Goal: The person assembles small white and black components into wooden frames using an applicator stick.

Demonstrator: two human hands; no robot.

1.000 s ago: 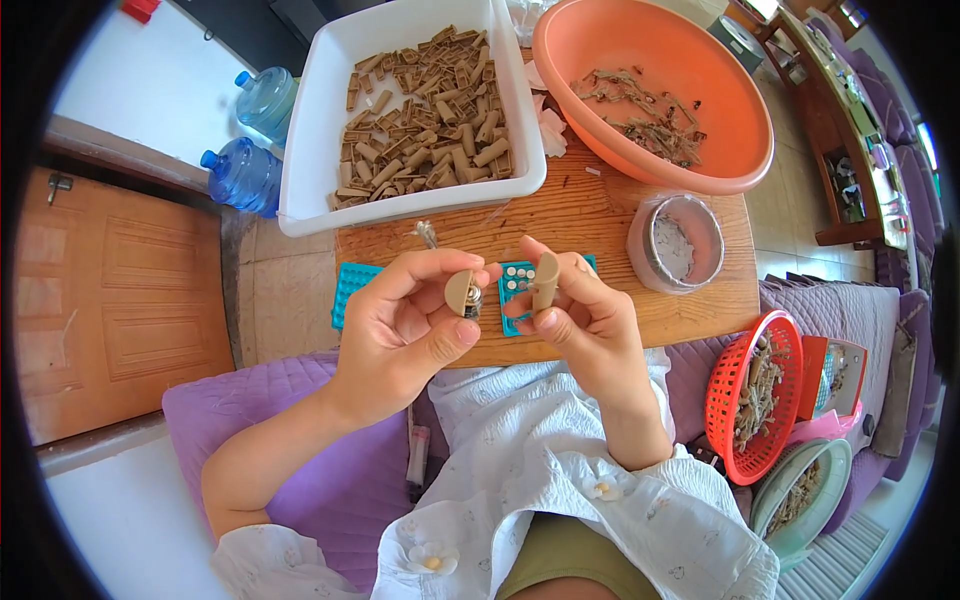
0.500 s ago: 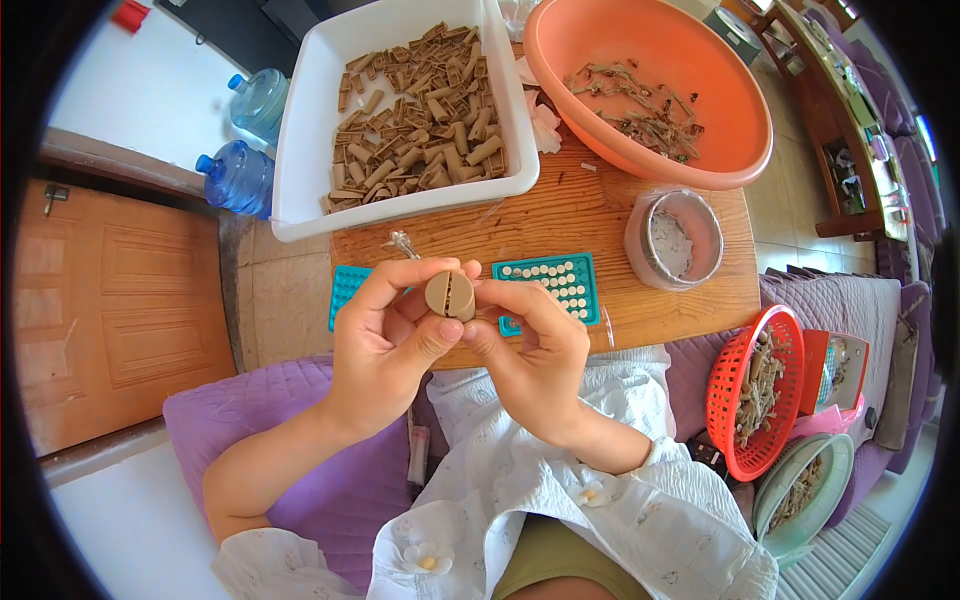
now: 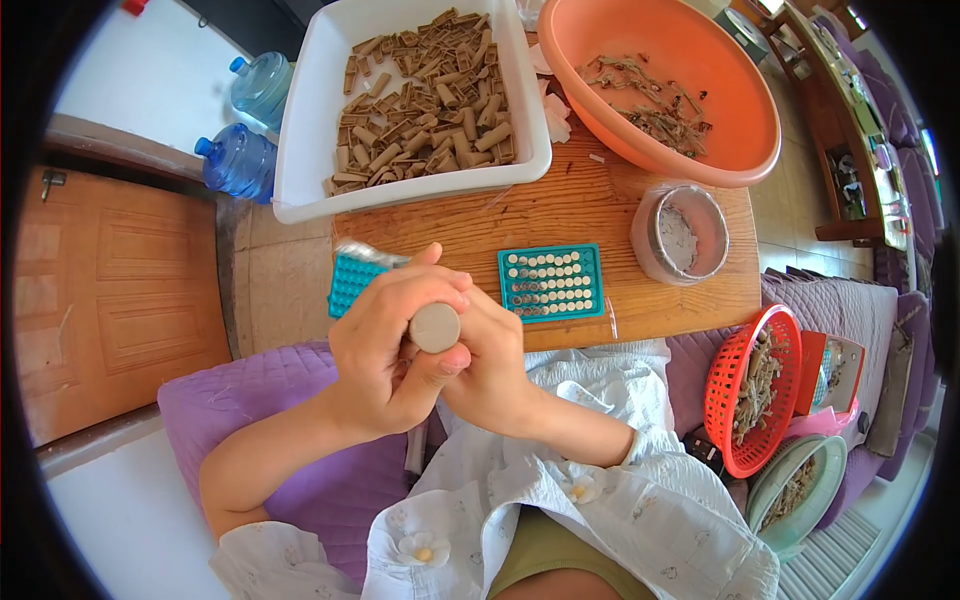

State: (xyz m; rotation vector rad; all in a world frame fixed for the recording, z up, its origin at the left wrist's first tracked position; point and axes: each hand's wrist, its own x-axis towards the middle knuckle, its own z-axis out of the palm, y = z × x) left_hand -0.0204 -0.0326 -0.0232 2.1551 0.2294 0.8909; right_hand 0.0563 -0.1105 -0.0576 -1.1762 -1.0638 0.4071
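Over the near edge of the wooden table, both hands close round a tan cylinder [image 3: 435,327], its flat round end facing up. My left hand [image 3: 385,340] wraps its fingers over the top and holds its thumb below the round end. Pressed against the other side is my right hand [image 3: 492,350], closed, its fingers partly hidden behind the left. Just beyond sits a teal tray [image 3: 548,318] of small round white and silvery pieces. A second teal tray [image 3: 357,287] lies left, partly covered by my left hand, with clear plastic at its far edge.
A white tub [image 3: 410,188] of tan half-cylinder shells stands at the far left of the table [image 3: 440,232]. Right of it are an orange basin [image 3: 740,150] with twiggy scraps and a clear round container [image 3: 680,235]. A red basket [image 3: 722,400] stands at the right.
The gap across the cylinder's round end has closed. My hands have gone from a fingertip hold to wrapping tightly round it, and the right hand has moved left, uncovering the teal tray.
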